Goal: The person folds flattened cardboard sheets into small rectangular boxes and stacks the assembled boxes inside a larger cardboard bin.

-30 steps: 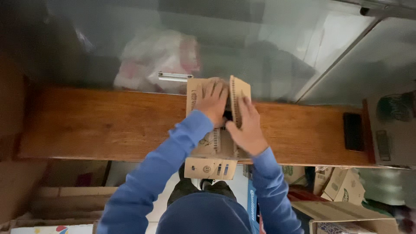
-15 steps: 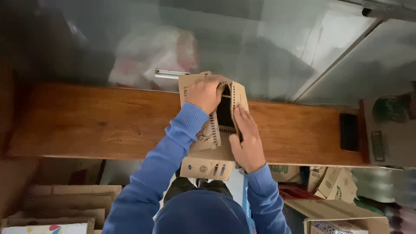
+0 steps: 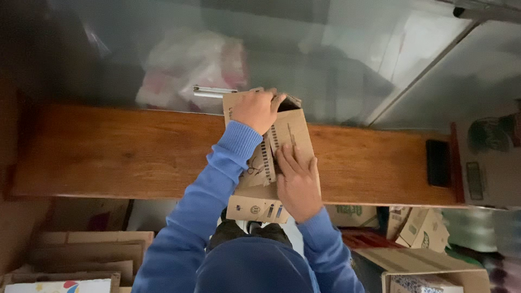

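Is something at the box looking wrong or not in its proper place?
Slightly. On the cardboard box, the far flap corner under the left hand stands open, showing a dark gap, while the right hand presses the other flap flat. No tear or spill visible.

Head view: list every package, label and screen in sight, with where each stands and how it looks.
Brown cardboard box: mid-counter, flaps folding shut under left hand and right hand; dark printed marks.
Black phone: flat at the counter's right end, screen dark.
Green-printed carton: far right.
Plastic bag: behind the glass, white and pink.
Flat cartons: lower left, brown.
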